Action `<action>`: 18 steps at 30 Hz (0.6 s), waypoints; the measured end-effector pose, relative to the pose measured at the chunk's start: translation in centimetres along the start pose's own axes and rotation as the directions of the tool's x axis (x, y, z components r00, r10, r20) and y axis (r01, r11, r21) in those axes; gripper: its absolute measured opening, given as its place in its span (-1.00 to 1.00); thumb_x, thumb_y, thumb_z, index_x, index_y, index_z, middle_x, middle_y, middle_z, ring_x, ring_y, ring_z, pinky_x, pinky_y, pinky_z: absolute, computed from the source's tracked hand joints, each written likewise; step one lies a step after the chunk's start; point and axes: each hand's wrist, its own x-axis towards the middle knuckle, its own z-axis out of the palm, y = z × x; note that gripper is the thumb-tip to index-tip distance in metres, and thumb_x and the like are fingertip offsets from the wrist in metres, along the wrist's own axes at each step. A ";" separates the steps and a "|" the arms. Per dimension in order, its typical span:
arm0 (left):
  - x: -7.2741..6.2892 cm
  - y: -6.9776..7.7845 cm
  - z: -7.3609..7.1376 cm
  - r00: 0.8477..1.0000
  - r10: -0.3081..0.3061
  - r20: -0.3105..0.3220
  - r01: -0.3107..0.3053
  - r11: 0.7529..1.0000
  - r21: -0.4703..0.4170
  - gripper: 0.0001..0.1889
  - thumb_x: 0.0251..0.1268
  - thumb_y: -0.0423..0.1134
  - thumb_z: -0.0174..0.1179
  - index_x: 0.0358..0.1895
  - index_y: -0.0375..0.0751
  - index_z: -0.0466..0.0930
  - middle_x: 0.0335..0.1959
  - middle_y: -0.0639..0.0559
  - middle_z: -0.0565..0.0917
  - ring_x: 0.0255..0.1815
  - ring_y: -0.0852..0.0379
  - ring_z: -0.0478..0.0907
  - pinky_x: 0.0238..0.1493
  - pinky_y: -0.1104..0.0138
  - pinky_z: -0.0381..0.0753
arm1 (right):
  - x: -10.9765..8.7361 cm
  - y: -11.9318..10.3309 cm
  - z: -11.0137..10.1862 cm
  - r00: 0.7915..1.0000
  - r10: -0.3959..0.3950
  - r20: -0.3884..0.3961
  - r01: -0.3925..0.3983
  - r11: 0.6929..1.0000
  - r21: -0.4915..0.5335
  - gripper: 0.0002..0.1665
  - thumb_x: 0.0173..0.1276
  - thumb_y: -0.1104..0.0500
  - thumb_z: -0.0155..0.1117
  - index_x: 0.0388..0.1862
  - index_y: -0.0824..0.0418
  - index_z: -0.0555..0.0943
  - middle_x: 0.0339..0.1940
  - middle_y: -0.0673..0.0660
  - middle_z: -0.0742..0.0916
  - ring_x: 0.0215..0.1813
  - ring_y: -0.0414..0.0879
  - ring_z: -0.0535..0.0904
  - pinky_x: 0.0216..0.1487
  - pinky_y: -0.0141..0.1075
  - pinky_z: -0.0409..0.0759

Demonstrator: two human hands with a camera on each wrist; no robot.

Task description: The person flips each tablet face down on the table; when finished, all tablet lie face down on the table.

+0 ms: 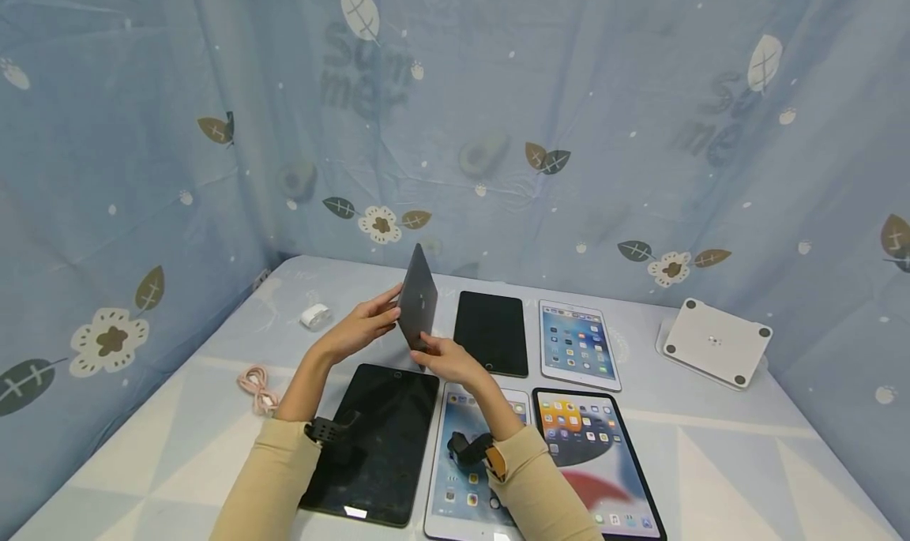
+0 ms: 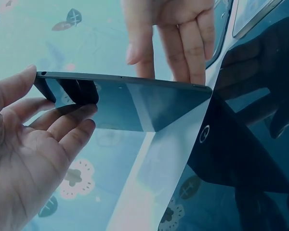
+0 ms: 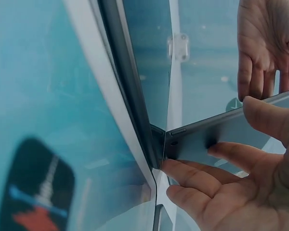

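A dark grey tablet [image 1: 418, 304] stands on edge above the table, its back toward the right and its glossy face toward the left. My left hand [image 1: 362, 325] grips its near side, the thumb at the rim and the fingers [image 2: 82, 118] against the glossy face. On the other side my right hand [image 1: 453, 359] rests extended fingers [image 3: 233, 151] on the tablet's back, near a corner. Below the hands lie a black tablet [image 1: 373, 446] with a dark screen and a white tablet [image 1: 462, 454] with its screen lit, partly covered by my right forearm.
Farther back lie another dark tablet [image 1: 490, 332] and a small white tablet [image 1: 579, 343] with a lit screen. A large lit tablet [image 1: 593, 462] is front right. A white stand [image 1: 714, 343] sits far right; a white charger [image 1: 316, 317] and pink cable [image 1: 258, 388] lie left.
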 end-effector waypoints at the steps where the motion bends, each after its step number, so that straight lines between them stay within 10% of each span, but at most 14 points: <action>1: 0.0 -0.1 -0.1 1.000 0.000 0.002 0.000 1.000 -0.014 -0.33 0.56 -0.14 -0.13 0.56 -0.13 -0.24 0.55 -0.31 -0.09 0.55 -0.27 -0.08 0.49 -0.11 -0.02 | 0.0 0.0 0.0 1.000 -0.006 0.006 0.007 1.000 -0.009 -0.29 0.50 0.02 0.03 0.49 0.33 0.15 0.37 0.35 0.46 0.31 0.14 0.47 0.26 -0.02 0.48; 9: -0.2 -0.6 -0.7 1.000 0.006 0.017 -0.004 0.994 -0.109 -0.33 0.57 -0.19 -0.17 0.56 -0.19 -0.30 0.55 -0.35 -0.13 0.55 -0.29 -0.13 0.50 -0.12 -0.10 | 0.1 -0.1 0.1 1.000 -0.003 0.004 0.004 0.992 -0.125 -0.27 0.45 0.03 0.09 0.47 0.34 0.19 -0.13 0.37 0.60 -0.33 -0.04 0.39 -0.24 -0.28 0.35; 18: -0.4 -1.5 -1.5 1.000 0.005 -0.006 -0.006 0.992 -0.128 -0.37 0.57 -0.30 -0.20 0.54 -0.31 -0.27 0.57 -0.28 -0.20 0.56 -0.25 -0.19 0.51 -0.09 -0.12 | 0.0 -0.1 0.2 1.000 -0.007 0.011 0.009 0.977 -0.213 -0.28 0.44 0.04 0.11 0.43 0.40 0.24 0.41 0.35 0.40 0.34 0.18 0.44 0.28 0.01 0.45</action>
